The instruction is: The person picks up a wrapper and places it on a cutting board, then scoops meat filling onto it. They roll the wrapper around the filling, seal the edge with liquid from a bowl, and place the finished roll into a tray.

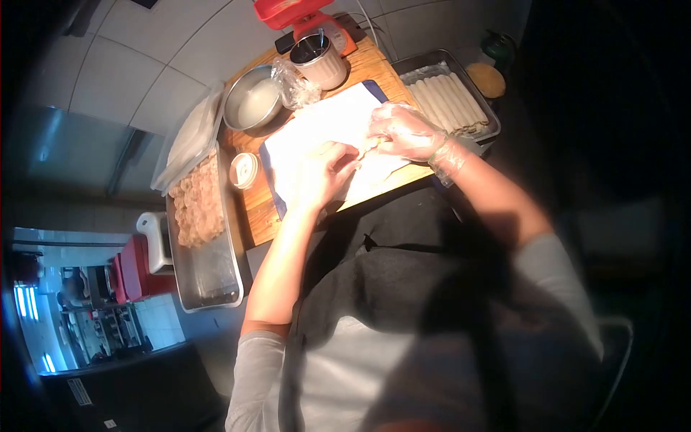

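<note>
A brightly lit white sheet or board (317, 129) with blue edges lies on the wooden worktop (259, 212). My left hand (320, 173) is over its near part, fingers curled at a pale, thin piece that glare partly washes out. In a clear plastic glove, my right hand (407, 133) pinches the other side of this piece, where a small yellowish bit (371, 146) shows. The two hands are close together but apart.
Left, a metal tray (241, 273) holds pinkish raw meat (198, 205). Beyond the board are a bowl of white matter (257, 103), a metal pot (319, 65) and a red scale (338, 36). A small jar (245, 171) sits left; white rolls (448, 102) fill a tray at right.
</note>
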